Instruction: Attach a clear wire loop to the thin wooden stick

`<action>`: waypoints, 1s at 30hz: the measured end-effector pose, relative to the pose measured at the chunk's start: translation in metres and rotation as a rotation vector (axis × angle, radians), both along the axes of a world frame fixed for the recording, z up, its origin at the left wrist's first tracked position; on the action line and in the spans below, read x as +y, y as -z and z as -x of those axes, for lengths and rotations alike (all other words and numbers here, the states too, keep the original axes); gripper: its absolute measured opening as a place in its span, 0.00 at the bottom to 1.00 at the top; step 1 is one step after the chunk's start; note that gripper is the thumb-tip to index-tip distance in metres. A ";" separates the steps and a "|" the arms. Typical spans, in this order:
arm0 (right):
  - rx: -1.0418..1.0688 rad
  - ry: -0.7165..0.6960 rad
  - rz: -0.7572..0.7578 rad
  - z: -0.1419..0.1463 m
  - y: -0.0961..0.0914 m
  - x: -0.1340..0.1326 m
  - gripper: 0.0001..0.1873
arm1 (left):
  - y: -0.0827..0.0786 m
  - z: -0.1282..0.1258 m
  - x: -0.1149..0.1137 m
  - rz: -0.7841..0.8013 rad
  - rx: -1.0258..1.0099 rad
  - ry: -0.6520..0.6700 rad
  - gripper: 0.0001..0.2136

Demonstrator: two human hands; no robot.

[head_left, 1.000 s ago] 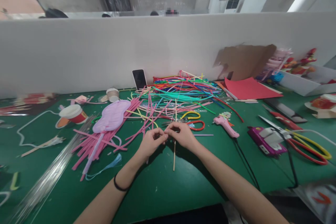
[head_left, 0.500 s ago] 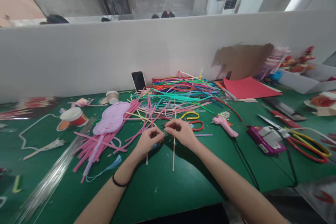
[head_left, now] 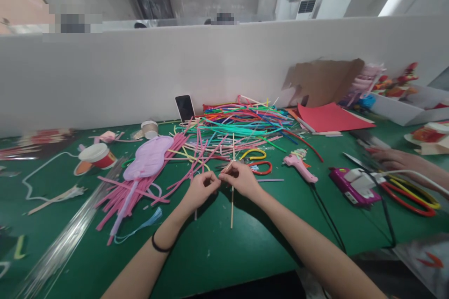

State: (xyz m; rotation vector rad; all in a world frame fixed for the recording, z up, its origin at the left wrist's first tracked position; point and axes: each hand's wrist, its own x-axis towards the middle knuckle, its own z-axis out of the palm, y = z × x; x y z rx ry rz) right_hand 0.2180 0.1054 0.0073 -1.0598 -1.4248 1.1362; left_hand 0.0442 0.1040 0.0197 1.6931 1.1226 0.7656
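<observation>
My left hand (head_left: 202, 188) and my right hand (head_left: 242, 180) meet above the table, thumbs and forefingers pinched close together. What lies in the pinches is too small to make out. A thin, clear strand (head_left: 261, 124) slants up and right from beside my right fingers, over the pile of pipe cleaners. Under my right hand a slim wooden stick (head_left: 232, 210) lies lengthwise on the table. Just beyond my fingers are scissors with yellow and red handles (head_left: 264, 168). A pale strip (head_left: 196, 214) shows below my left hand.
Pink pipe cleaners (head_left: 121, 201) and a lilac fuzzy piece (head_left: 150, 156) lie left, near a paper cup (head_left: 101, 155). A pink glue gun (head_left: 301, 168), a purple power strip (head_left: 354, 187) and large scissors (head_left: 417, 198) sit right. Another person's hand (head_left: 396, 161) reaches in there.
A thin strand now shows rising from my right fingers. My right hand has shifted slightly down. The other person's hand has come in from the right, over the large scissors.
</observation>
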 end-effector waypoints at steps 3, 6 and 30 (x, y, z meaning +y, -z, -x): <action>-0.002 -0.016 -0.016 -0.001 -0.002 0.000 0.08 | -0.001 0.001 0.002 -0.025 0.016 0.000 0.12; -0.017 -0.025 -0.024 -0.002 -0.003 -0.001 0.07 | -0.004 0.000 0.001 -0.029 0.024 0.044 0.12; -0.126 0.137 -0.132 0.000 0.004 0.004 0.08 | 0.004 -0.004 0.006 0.087 0.005 0.016 0.15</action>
